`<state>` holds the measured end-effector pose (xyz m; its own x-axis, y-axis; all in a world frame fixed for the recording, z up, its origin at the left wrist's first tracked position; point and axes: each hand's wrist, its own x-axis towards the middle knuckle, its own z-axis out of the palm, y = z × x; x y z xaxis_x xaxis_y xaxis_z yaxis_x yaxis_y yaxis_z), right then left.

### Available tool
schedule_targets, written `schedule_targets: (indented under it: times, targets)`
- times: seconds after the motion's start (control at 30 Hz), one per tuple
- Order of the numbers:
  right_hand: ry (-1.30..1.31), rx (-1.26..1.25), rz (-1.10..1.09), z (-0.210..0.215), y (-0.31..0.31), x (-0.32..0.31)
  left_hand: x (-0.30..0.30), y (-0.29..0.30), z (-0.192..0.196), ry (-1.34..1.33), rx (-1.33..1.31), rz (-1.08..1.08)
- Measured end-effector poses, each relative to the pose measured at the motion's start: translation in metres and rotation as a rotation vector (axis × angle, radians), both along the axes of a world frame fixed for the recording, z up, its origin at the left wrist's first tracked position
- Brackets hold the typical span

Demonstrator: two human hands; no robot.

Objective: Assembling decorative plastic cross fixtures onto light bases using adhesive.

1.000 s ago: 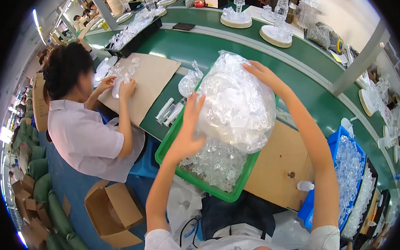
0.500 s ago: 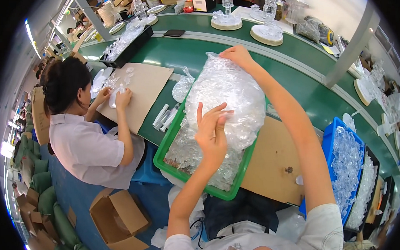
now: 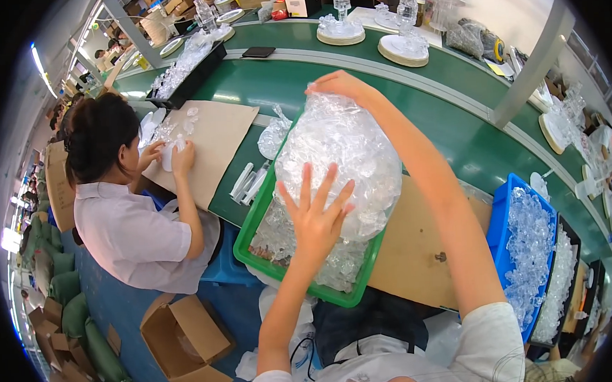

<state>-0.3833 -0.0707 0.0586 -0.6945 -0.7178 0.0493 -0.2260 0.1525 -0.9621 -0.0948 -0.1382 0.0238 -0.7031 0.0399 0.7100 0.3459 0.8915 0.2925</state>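
while a bulging clear plastic bag (image 3: 342, 165) of small transparent plastic parts stands tipped over a green tray (image 3: 253, 229), the person steadies it with both hands: the left hand (image 3: 317, 214) lies flat on the bag's near side, fingers spread wide and gripping nothing, and the right hand (image 3: 339, 85) is curled over the bag's top, seemingly pinching the gathered plastic, though the grip itself cannot be told for sure. the tray sits on a sheet of brown cardboard (image 3: 418, 247) at the near edge of the green worktop (image 3: 446, 127), and loose clear parts (image 3: 337, 271) already lie in the tray beneath and in front of the bag. judging by how full the bag looks, the emptying appears only partly done, with most of the contents not yet out. a few white tube-like pieces (image 3: 247, 182) lie just beside the tray's left rim, and a smaller crumpled clear bag (image 3: 274, 134) rests near its far corner. to the right, a blue bin (image 3: 501, 213) holds more clear parts. on the left, a seated co-worker (image 3: 126, 219) in a pale shirt handles small clear pieces over another cardboard sheet (image 3: 218, 137). an open cardboard box (image 3: 183, 343) stands on the blue floor below.
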Motion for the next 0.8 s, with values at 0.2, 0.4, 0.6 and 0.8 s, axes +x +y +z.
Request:
schedule_targets:
  times: [0.2, 0.4, 0.6, 0.8]
  targets:
    - [0.163, -0.044, -0.143, 0.014, 0.006, 0.002, -0.012, 0.012, 0.007, 0.139, 0.184, -0.18]
    - [0.358, -0.13, -0.185, 0.041, 0.002, 0.024, -0.004, 0.026, 0.025, 0.248, 0.233, -0.167]
    - [0.606, -0.183, -0.401, 0.035, -0.005, 0.033, 0.002, 0.019, 0.026, 0.127, 0.202, -0.189]
    - [0.61, -0.517, -0.421, 0.019, 0.015, 0.026, 0.027, -0.024, -0.017, 0.057, 0.742, -0.037]
